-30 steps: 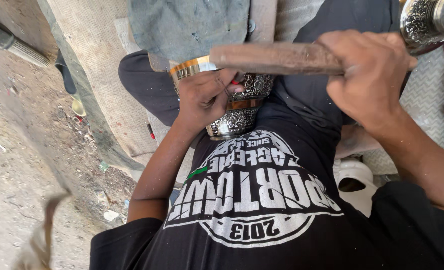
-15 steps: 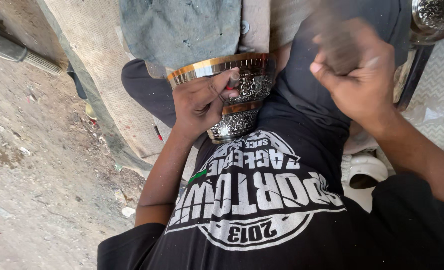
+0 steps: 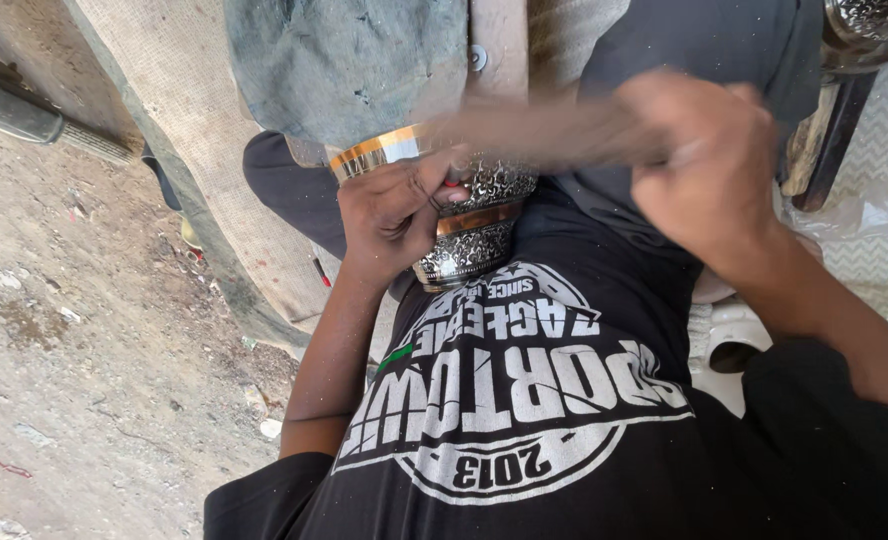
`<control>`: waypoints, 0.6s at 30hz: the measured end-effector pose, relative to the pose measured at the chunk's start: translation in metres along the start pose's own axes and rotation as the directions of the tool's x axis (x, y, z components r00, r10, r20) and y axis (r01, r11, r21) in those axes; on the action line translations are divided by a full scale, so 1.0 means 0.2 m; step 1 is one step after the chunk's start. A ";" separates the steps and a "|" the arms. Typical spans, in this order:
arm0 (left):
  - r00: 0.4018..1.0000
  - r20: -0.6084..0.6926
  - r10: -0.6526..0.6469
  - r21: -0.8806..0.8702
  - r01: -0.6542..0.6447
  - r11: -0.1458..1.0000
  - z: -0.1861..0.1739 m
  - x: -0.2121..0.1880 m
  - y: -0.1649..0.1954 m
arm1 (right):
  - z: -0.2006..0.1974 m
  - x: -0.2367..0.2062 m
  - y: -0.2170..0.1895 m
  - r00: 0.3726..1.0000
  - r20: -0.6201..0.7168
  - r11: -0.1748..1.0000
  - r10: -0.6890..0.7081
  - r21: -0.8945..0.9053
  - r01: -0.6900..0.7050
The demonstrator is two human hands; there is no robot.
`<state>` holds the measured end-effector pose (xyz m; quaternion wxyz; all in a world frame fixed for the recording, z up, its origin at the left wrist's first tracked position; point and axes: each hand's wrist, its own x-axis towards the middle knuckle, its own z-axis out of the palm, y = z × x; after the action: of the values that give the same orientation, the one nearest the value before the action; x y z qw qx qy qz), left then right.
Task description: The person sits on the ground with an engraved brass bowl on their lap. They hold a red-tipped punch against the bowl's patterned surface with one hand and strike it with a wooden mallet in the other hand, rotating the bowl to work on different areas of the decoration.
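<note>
Right now my left hand point(image 3: 396, 215) is curled tight around the embossed metal vessel point(image 3: 464, 225), fingers wrapped over its patterned silver side, with a small red-tipped thing pinched near the thumb that is too small for me to name. The vessel lies on its side across my lap, its gold-banded rim point(image 3: 379, 150) pointing away from me toward a grey-blue cloth point(image 3: 349, 60) and its narrower patterned end resting against my black printed shirt point(image 3: 524, 420).

My right hand point(image 3: 709, 170) is closed in a fist on the handle of a wooden mallet point(image 3: 554, 130), which shows only as a brown blur crossing just above the vessel. I cannot tell whether it is touching the metal at this instant.

As for progress, I judge the work to be in full swing rather than near its close. The relief pattern and the two gold bands on the vessel look complete wherever I can see them, but my hand hides much of the surface, so what is left is not something I can read from here.

Further out, a second ornate metal piece point(image 3: 864, 30) sits at the upper right on a dark stand, and bare dusty ground point(image 3: 74, 350) lies to my left beyond a coarse woven mat point(image 3: 204, 170).
</note>
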<state>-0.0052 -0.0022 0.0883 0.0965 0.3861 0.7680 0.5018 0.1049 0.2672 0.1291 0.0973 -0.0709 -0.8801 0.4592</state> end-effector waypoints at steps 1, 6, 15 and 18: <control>1.000 -0.005 0.002 -0.007 -0.002 1.000 0.00 0.00 0.00 | 0.00 0.00 -0.01 0.996 0.022 0.964 -0.087 -0.251 0.089; 1.000 0.020 -0.022 0.006 0.022 1.000 0.00 -0.01 -0.01 | 0.03 -0.01 -0.04 0.992 -0.056 0.988 0.110 0.114 -0.103; 1.000 0.005 0.024 -0.035 -0.023 0.999 0.00 -0.02 -0.03 | 0.04 -0.02 -0.07 0.996 -0.068 0.971 0.051 -0.230 -0.066; 0.999 0.040 -0.023 0.001 0.023 1.000 0.00 -0.02 -0.03 | 0.04 -0.02 -0.07 0.959 -0.058 0.955 0.276 0.128 -0.267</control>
<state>-0.0049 -0.0070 0.0821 0.1176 0.3873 0.7705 0.4925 0.1068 0.2509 0.1357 0.0703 -0.2025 -0.8288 0.5168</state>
